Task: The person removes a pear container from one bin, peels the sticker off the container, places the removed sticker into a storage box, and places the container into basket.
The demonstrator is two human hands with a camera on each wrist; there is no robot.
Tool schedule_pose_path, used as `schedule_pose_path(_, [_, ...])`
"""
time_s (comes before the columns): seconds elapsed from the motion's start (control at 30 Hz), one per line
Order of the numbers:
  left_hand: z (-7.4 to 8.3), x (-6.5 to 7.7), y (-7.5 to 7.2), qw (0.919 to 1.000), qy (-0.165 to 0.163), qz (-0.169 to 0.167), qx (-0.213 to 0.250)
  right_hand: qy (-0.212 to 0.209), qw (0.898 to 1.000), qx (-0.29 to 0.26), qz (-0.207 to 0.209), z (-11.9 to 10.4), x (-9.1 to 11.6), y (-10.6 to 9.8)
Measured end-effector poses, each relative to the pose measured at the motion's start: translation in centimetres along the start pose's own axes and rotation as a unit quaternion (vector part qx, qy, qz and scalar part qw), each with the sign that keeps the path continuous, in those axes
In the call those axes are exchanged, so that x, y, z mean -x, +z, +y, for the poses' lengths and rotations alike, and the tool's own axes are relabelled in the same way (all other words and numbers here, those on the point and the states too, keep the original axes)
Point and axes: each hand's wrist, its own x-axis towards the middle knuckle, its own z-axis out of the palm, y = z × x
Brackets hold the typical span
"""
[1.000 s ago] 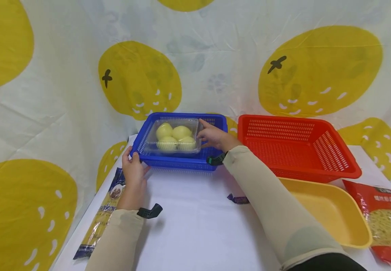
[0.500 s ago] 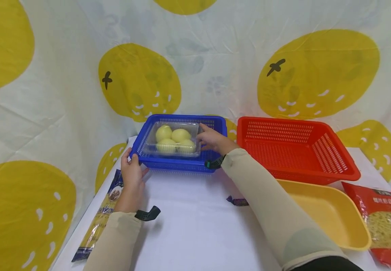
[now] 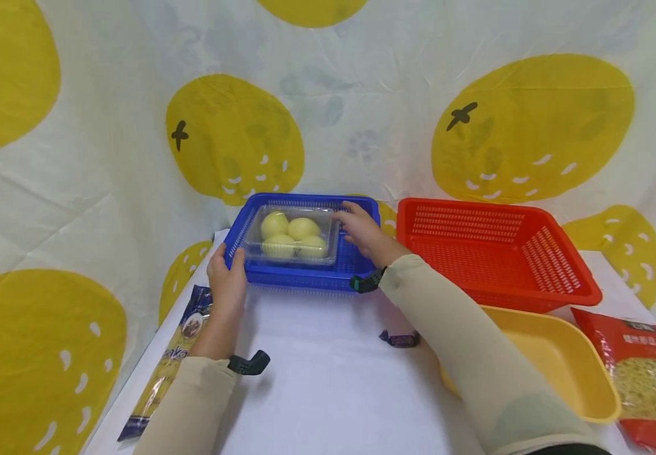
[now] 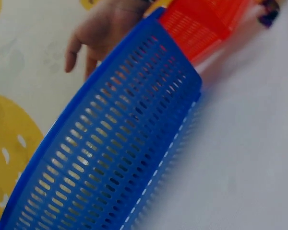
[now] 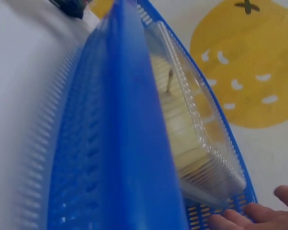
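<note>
A clear plastic box [image 3: 328,251] of round pale-yellow fruit [image 3: 303,229] lies inside the blue basket [image 3: 299,278] at the back of the table. At the basket's near left corner is my left hand [image 3: 228,284], its thumb and fingers apart beside the rim. My right hand [image 3: 366,234] hovers over the basket's right half, relaxed fingers close to the box's right end. In the right wrist view, its fingers [image 5: 259,213] show beyond the box [image 5: 201,124]. The left wrist view catches the right hand [image 4: 103,31] above the basket rim; the left hand is outside it.
A red basket [image 3: 578,265] stands to the right, with a yellow tub [image 3: 555,354] before it, partly behind the right sleeve. A red pasta bag [image 3: 641,379] lies far right. Along the left edge lies a long noodle packet [image 3: 191,325]. A small purple wrapped item [image 3: 400,340] sits mid-table.
The left thumb has come off the basket rim and spread from the fingers. The right fingers have drawn back slightly from the box's end. The box stays in place in the basket.
</note>
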Motion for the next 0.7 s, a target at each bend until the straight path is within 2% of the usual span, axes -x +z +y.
schedule_pose_path(0.07, [0.3,0.3,0.2,0.9967,0.037,0.01,-0.072,-0.014,1.0,0.003,0.012,-0.2,0.5,0.1])
schedule_pose_path(0.17, [0.7,0.7,0.5,0.9848,0.083,0.015,-0.152,-0.025,0.999,0.027,0.027,-0.4,1.3,0.0])
schedule_pose_path(0.27, [1.0,1.1,1.0,0.9689,0.129,0.008,-0.211,-0.037,0.994,0.096,0.025,-0.5,2.3,-0.1])
schedule_pose_path(0.33, [1.2,1.2,1.3,0.9564,0.158,-0.002,-0.245,-0.049,0.985,0.163,0.02,-0.6,3.1,-0.2])
schedule_pose_path(0.5, [1.8,1.5,1.8,0.9247,0.236,-0.03,-0.297,-0.106,0.943,0.315,0.008,-0.6,4.9,-0.5])
schedule_pose_path(0.6, [2.1,1.6,2.1,0.9044,0.268,-0.049,-0.328,-0.136,0.912,0.386,0.003,-0.6,6.0,-0.8])
schedule_pose_path(0.7, [2.4,1.6,2.5,0.8863,0.286,-0.067,-0.358,-0.154,0.876,0.458,0.005,-0.5,6.9,-1.4])
